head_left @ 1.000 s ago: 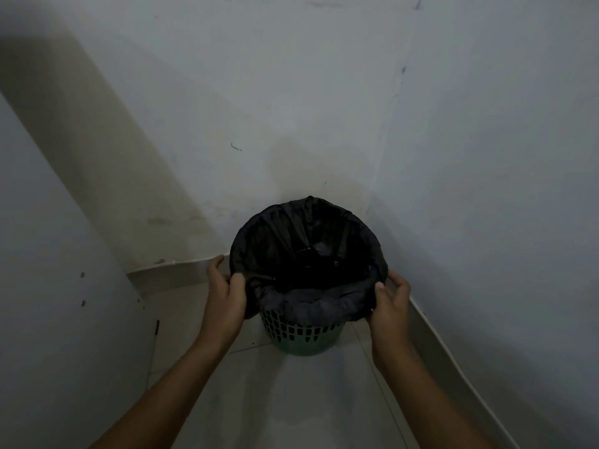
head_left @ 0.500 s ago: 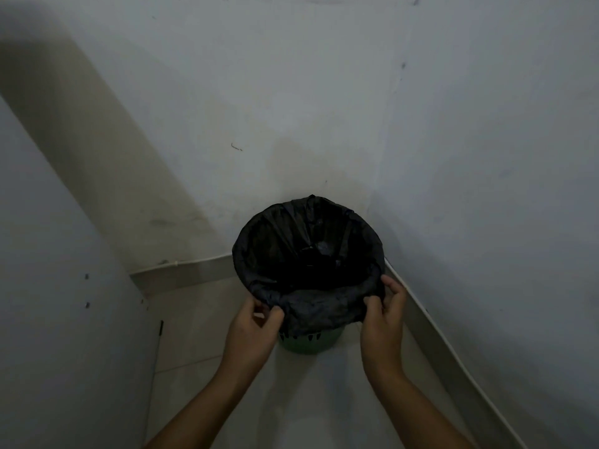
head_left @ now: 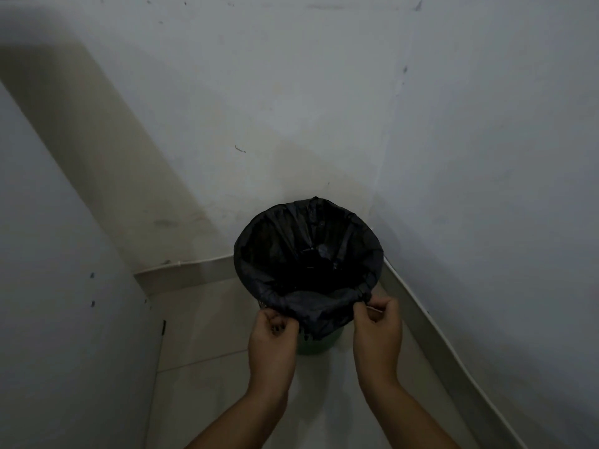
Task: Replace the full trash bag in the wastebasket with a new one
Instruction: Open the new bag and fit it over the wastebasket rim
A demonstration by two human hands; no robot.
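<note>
Here, both hands pinch the near hem of the black trash bag (head_left: 308, 254) lining the green wastebasket (head_left: 316, 343) in the floor corner: left hand (head_left: 274, 338), right hand (head_left: 377, 332). Best to draw the hem down evenly, keeping the rim wrapped all round.

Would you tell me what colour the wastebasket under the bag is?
Green; the wastebasket peeks out beneath the black bag in the head view.

The crinkled plastic trash bag (head_left: 308, 254) is black all over, darkest in its hollow, with a faint grey sheen on the folded-over edge. The round plastic wastebasket (head_left: 316, 346) under it shows dark green. The tiled floor (head_left: 207, 325) is pale beige, the plastered walls (head_left: 324, 92) grey-white with small dark specks
</note>
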